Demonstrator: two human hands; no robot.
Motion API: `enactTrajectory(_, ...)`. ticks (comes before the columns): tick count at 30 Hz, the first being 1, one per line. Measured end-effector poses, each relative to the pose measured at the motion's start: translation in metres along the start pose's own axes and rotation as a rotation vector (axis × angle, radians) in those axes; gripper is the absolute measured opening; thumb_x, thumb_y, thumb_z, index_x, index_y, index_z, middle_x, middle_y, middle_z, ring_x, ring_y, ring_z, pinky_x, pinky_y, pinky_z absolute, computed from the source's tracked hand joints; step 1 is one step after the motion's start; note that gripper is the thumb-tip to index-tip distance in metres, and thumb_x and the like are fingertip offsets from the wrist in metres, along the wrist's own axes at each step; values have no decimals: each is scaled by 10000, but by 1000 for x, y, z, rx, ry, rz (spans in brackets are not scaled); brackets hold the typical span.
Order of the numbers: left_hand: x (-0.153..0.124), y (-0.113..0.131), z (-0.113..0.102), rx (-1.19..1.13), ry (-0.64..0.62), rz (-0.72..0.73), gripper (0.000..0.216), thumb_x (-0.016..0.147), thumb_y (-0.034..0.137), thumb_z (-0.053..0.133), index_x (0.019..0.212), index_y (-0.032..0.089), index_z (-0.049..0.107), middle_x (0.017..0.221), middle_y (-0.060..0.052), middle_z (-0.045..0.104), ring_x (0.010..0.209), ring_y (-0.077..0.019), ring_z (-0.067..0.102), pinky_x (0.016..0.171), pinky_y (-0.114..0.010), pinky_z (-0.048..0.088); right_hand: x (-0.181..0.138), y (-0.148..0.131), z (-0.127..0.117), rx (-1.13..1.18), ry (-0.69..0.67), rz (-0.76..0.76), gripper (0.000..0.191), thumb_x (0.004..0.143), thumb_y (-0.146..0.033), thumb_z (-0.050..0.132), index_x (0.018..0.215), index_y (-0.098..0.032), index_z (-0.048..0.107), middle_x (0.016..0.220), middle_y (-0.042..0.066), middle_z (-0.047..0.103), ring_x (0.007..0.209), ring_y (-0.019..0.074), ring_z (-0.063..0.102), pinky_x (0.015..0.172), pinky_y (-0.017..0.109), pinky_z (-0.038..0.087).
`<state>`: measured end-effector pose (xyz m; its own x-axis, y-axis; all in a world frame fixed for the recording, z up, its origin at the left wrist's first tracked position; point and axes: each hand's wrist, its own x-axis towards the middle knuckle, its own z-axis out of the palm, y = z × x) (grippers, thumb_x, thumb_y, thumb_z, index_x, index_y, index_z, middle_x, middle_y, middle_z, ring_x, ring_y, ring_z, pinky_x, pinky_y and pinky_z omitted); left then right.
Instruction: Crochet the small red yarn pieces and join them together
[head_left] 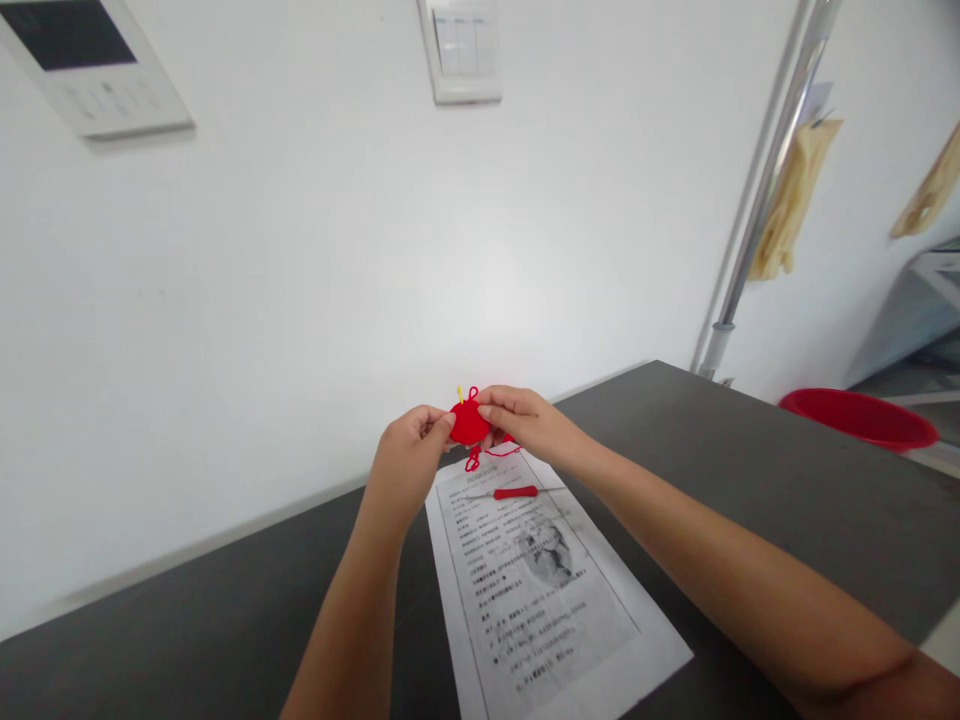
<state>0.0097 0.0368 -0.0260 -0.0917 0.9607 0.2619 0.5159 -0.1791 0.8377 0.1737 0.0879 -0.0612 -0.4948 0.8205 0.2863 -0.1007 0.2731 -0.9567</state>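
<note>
Between my two hands is a small red crochet piece (pixel 469 424), rounded, held up over the far end of a printed sheet (pixel 555 630). My left hand (pixel 409 447) pinches its left edge with thumb and fingers. On the opposite edge, my right hand (pixel 521 418) grips it the same way. A yellow stitch marker (pixel 460 395) and a red yarn loop stick up from its top. Red yarn (pixel 472 460) dangles below and trails to the right. Lying across the sheet is a crochet hook (pixel 516 492) with a red handle and thin metal ends.
The dark table (pixel 720 470) meets a white wall (pixel 300 250). A switch panel (pixel 466 50) and an intercom (pixel 97 70) are mounted above. A metal pole (pixel 772 190) stands at the right, near hanging yellow gloves (pixel 799 195) and a red basin (pixel 859 418).
</note>
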Motion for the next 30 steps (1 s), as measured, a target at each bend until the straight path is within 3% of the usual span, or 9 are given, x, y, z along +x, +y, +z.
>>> enactTrajectory(14,3,0,0,-48,24,6,211,725,395,594,666,204,661,587,7,633,630,-193,587,651,-304,437,4,4,-4,-14,69,19,150,911,-134,485,850,-157,620,633,-29,613,553,86,538,599,214,426)
enactTrajectory(20,2,-1,1,-57,53,20,206,730,391,599,684,202,667,632,-10,669,651,-200,600,672,-319,444,1,1,-2,-12,59,22,167,940,-210,527,813,-156,621,644,-19,631,574,86,555,592,206,419)
enactTrajectory(26,2,-3,3,-99,96,28,217,737,375,611,858,195,625,757,-28,701,713,-214,646,716,-345,484,-1,-6,-1,17,51,42,193,944,-230,538,770,-160,588,627,-6,666,575,87,605,590,196,448)
enactTrajectory(30,-1,4,3,-54,105,86,141,750,343,619,776,204,614,731,-17,691,721,-207,649,724,-336,486,-6,-14,0,56,29,47,241,940,-347,575,791,-159,593,663,15,705,573,84,617,559,188,445)
